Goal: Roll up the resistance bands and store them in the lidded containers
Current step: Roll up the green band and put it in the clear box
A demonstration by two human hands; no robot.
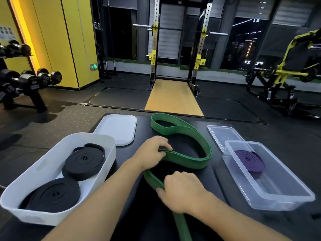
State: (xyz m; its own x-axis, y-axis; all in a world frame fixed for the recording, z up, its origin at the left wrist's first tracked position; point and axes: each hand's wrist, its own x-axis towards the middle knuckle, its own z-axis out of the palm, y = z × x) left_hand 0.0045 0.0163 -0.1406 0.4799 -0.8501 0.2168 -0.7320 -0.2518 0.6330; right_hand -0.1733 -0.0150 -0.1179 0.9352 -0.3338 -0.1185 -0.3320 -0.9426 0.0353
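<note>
Closest to the camera, the right hand (180,192) has its fingers curled round the long flat green rubber resistance band (187,160), which comes up from the near edge of the black bench (215,185). Just beyond, the left hand (151,152) pinches a doubled stretch of the same band between curled fingers and thumb. From there the band sweeps right in a wide loop and ends in a smaller loop at the far side of the bench. It lies loose and open, with no coil formed yet.

To the left stands a white opaque plastic tub (43,166) holding two rolled black bands, the nearer coil (53,195) and the farther coil (83,160). To the right, a clear rectangular plastic container (278,185) holds one rolled purple band (250,160). Farther back, the flat white lid (118,129) lies beyond the tub and the clear lid (222,134) lies behind the clear container, both off.

By my reading the task is well along: three bands are rolled and stowed. The green band appears to be the last one out. It remains to be rolled and placed in a container, and both lids then need fitting.

Beyond the bench are a dumbbell rack (31,80) and a squat rack (153,49).
</note>
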